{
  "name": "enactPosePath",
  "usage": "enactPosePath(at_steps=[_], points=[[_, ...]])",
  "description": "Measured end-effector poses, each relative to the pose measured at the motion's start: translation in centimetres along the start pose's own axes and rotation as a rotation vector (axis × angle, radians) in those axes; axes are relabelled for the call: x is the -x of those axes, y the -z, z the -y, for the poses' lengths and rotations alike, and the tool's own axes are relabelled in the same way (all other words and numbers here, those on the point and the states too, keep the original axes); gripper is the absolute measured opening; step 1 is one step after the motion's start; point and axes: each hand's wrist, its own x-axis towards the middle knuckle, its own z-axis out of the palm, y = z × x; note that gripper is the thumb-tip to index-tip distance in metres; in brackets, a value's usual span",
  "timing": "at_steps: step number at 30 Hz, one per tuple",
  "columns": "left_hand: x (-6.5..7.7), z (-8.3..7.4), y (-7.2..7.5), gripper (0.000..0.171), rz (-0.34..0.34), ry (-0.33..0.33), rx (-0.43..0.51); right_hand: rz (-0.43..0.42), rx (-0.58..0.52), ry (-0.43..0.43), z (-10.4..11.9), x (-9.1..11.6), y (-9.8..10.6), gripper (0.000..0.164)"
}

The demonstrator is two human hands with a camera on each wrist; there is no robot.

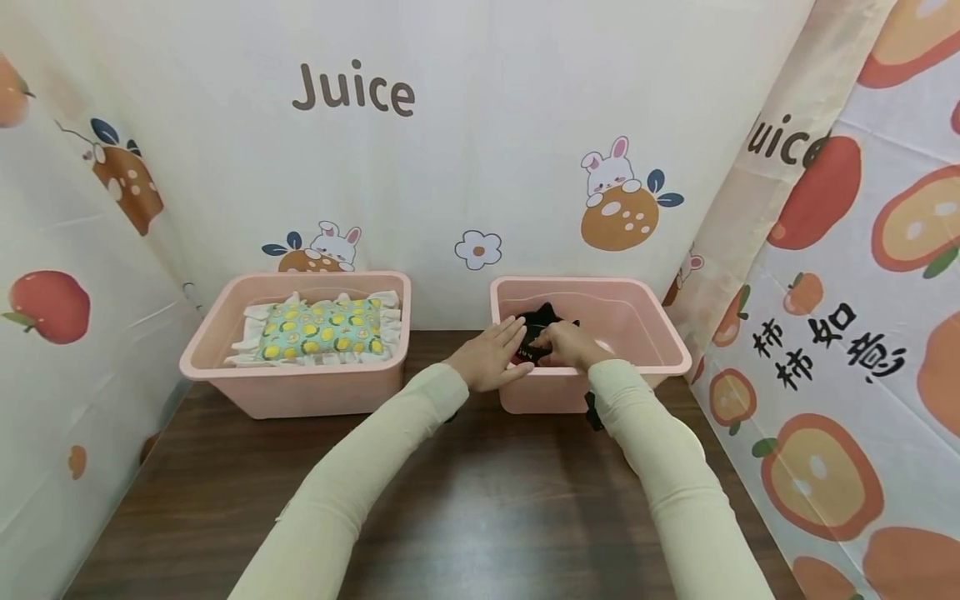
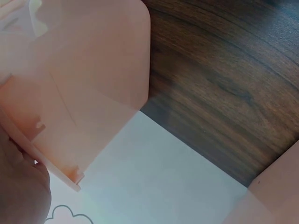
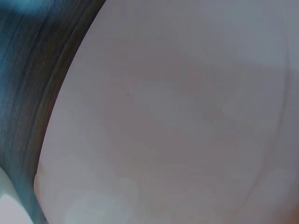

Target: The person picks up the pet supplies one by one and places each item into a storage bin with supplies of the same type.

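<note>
A black soft-looking item point(image 1: 542, 321) with pointed corners and pale lettering lies in the left end of the right pink basin point(image 1: 637, 302). My right hand point(image 1: 572, 343) reaches over the basin's front rim and pinches the item between bent fingers and thumb; some fingertips are hidden. Fingers extended, my left hand point(image 1: 491, 354) lies across the basin's left rim and its fingertips reach the black item. In the left wrist view, part of the left hand point(image 2: 21, 184) is against the rim. The right wrist view shows only the pink basin wall point(image 3: 163, 112), not the hand.
Another pink basin point(image 1: 307, 392) stands at the left and holds a lemon-print pillow point(image 1: 322, 327) with white ruffles. A pale round object point(image 1: 692, 442) is partly hidden under the right forearm. Printed curtains point(image 1: 465, 150) rise behind the dark wooden table point(image 1: 480, 517).
</note>
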Motion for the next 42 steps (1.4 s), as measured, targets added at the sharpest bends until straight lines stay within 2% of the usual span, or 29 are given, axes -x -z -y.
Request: enactPosePath(at_steps=[7,15,20,27,31,35,42], points=[[-0.1,-0.2,0.3,0.075,0.015,0.004,0.009,0.019,0.023,0.041,-0.3,-0.3,0.0,0.032],[-0.4,-0.1,-0.1,0.076,0.005,-0.006,0.019,0.053,0.051,0.02,-0.7,-0.6,0.0,0.033],[-0.4,-0.1,-0.2,0.076,-0.009,-0.013,0.018,0.053,0.037,0.039,-1.0,-0.8,-0.2,0.031],[-0.1,0.0,-0.2,0.076,0.008,-0.006,0.024,0.069,-0.02,0.073,-1.4,-1.0,-0.6,0.03],[-0.1,0.1,-0.3,0.076,0.003,0.001,0.016,0.046,-0.007,0.104,-1.2,-0.9,-0.4,0.028],[0.0,0.1,-0.2,0.076,0.001,0.005,0.015,0.06,-0.013,0.058,-1.1,-1.0,-0.5,0.028],[0.1,0.0,0.0,0.075,-0.003,0.002,0.009,0.093,-0.02,0.022,-1.3,-1.3,-0.8,0.011]])
